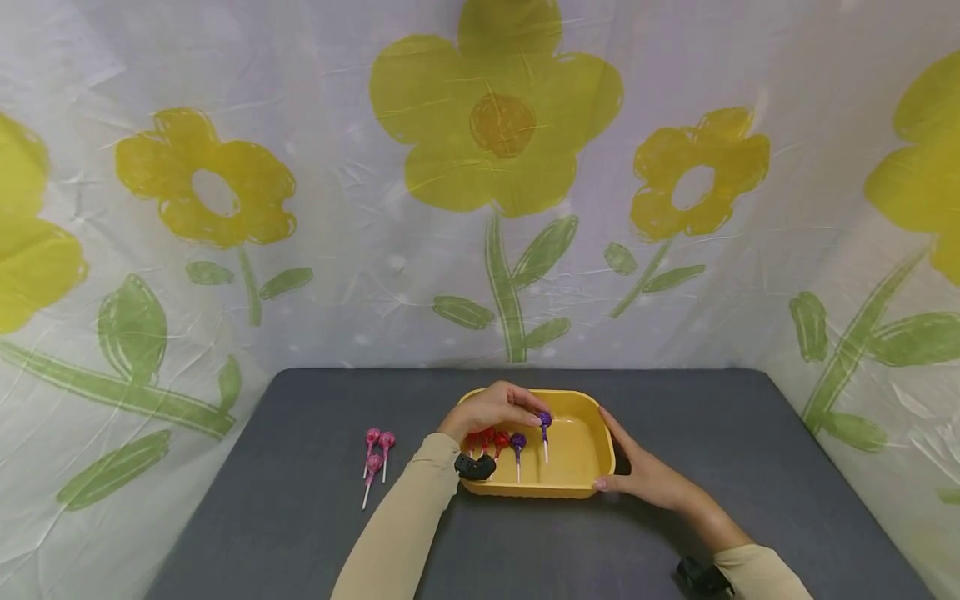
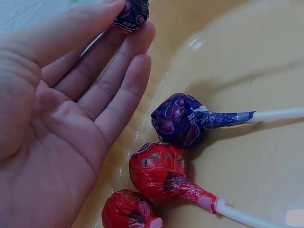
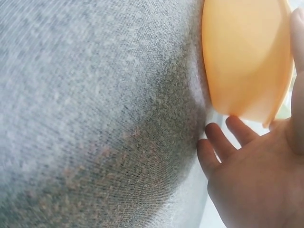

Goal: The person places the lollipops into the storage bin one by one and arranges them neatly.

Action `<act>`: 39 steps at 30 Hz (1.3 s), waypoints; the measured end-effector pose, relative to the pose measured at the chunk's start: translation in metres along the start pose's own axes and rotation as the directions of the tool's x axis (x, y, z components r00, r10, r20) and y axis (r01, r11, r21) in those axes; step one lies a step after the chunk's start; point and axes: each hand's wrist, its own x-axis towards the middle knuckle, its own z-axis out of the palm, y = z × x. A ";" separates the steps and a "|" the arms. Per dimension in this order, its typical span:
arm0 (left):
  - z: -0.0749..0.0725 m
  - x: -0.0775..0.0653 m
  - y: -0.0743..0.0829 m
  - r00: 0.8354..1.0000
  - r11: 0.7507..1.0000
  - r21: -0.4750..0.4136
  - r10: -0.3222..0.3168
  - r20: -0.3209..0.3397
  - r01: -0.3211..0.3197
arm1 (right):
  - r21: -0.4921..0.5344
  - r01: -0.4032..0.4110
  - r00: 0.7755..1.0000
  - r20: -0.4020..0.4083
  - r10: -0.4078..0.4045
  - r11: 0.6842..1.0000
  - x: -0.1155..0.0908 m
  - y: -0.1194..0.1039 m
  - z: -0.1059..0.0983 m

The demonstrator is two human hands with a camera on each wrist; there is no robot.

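My left hand (image 1: 497, 408) is over the yellow tray (image 1: 581, 454) and pinches a purple-wrapped lollipop (image 1: 545, 420) by its candy head, the white stick pointing down toward the near side. Beside it in the tray lies a second purple lollipop (image 2: 178, 121), and left of that are red lollipops (image 2: 159, 171), partly hidden by the hand and wrist in the head view. My right hand (image 1: 648, 475) spans the tray's right end, thumb at the near corner and a finger at the far one. In the right wrist view its fingers (image 3: 240, 130) touch the end wall, fairly straight.
Three pink lollipops (image 1: 373, 462) lie together on the dark grey table (image 1: 300, 533), left of the tray. Behind the table hangs a pale cloth (image 1: 337, 292) printed with yellow flowers. A black wrist device (image 1: 475, 467) sits on the left wrist, above the tray's near-left corner.
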 end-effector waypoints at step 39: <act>0.002 -0.001 0.000 0.992 0.990 0.077 -0.123 0.039 0.120 | -0.016 0.018 1.000 0.005 -0.018 1.000 -0.001 0.001 -0.001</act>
